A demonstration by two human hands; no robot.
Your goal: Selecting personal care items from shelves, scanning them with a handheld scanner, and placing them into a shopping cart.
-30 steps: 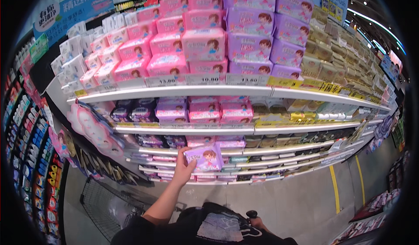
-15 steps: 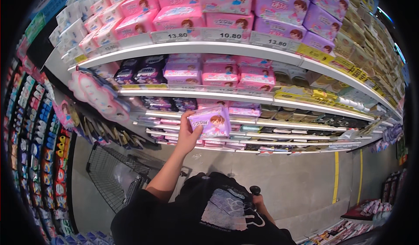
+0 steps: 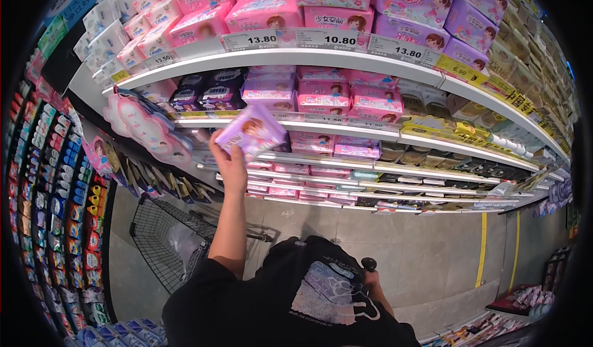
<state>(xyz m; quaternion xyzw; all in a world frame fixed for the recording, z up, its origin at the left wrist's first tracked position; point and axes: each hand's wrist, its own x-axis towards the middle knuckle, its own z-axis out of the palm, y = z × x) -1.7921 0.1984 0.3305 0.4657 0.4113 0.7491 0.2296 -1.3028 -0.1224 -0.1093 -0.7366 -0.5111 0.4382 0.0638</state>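
In front of the shelves, head view: we're looking down at both hands, the shelving and the floor point(image 3: 395, 242).
Left hand: we're pinching a purple package point(image 3: 252, 131) at its lower left with the left hand point(image 3: 230, 165), thumb on the near face, other fingers partly hidden.
Package position: we're holding it tilted, right end lower, in front of the middle shelf edge point(image 3: 370, 134); we're not able to tell whether it's touching.
Right hand: we're closing the right hand point(image 3: 372, 279) around a black knob-topped handle point(image 3: 369, 264), right of our black shirt point(image 3: 247, 313); most fingers are staying unclear.
Top shelf: we're seeing pink packages point(image 3: 265, 14) left of stacked purple packages point(image 3: 411, 4), price tags point(image 3: 330, 40) running below.
Middle shelf: we're seeing dark packages point(image 3: 219, 97) at left, pink ones point(image 3: 324, 97) farther right.
Cart: we're having a wire cart point(image 3: 148, 229) standing left of our forearm, a clear bag point(image 3: 183, 245) lying in it.
Left side: we're seeing a pink-and-white cloud-shaped panel point(image 3: 145, 127) hanging near the shelf ends, colourful bottles point(image 3: 58, 192) lining a rack beyond.
Floor marks: we're seeing yellow lines point(image 3: 483, 248) running along at right.
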